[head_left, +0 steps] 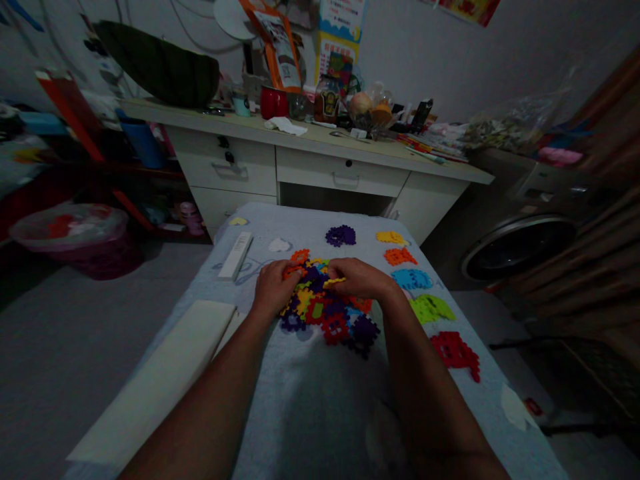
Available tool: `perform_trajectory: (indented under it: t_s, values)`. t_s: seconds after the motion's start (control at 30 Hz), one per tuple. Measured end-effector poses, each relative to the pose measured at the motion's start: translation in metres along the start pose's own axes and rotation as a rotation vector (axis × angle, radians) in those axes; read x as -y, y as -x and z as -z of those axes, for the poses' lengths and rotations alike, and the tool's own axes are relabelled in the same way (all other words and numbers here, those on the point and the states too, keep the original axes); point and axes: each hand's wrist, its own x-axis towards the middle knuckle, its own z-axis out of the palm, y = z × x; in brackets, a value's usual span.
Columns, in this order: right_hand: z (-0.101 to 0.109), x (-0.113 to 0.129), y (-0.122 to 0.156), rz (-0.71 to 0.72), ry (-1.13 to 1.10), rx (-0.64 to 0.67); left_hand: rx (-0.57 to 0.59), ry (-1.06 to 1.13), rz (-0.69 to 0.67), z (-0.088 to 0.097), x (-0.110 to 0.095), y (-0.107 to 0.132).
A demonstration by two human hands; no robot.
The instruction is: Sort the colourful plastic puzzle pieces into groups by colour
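A mixed heap of colourful notched plastic building pieces (316, 308) lies in the middle of the cloth-covered table. At its left side is my left hand (277, 288), fingers curled and closed around an orange piece (292, 271). My right hand (361, 277) pinches a yellow piece (334, 283) over the right side of the heap. Sorted by colour along the right edge are groups of yellow (391, 237), orange (400, 256), blue (411, 279), green (431, 309) and red pieces (456, 353). A purple group (341, 235) sits behind the heap.
A narrow white box (235, 256) and a long pale board (165, 373) lie on the left of the table (320, 413). Beyond stands a cluttered desk (320, 143). A washing machine (505, 220) is at right, a pink lined bin (80, 247) at left.
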Motion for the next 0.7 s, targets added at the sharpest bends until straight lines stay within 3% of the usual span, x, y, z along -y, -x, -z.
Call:
perform_trajectory:
  t_s: [0.17,0.3,0.5,0.6,0.7]
  values:
    - [0.002,-0.025,0.001,-0.049,-0.188,-0.225,0.001,-0.004,0.006,0.001,-0.001,0.000]
    - [-0.003,-0.046,-0.001,-0.188,-0.370,-0.365,0.001,-0.010,0.014,0.000,-0.001,0.001]
    - [-0.010,-0.065,-0.008,-0.364,-0.613,-0.431,0.004,-0.004,0.014,-0.001,0.001,0.001]
    - [-0.010,-0.078,-0.015,-0.347,-0.525,-0.510,-0.003,0.005,0.010,-0.002,0.002,0.000]
    - [-0.004,-0.093,-0.025,-0.356,-0.247,-0.556,0.003,0.014,0.009,-0.002,0.002,0.000]
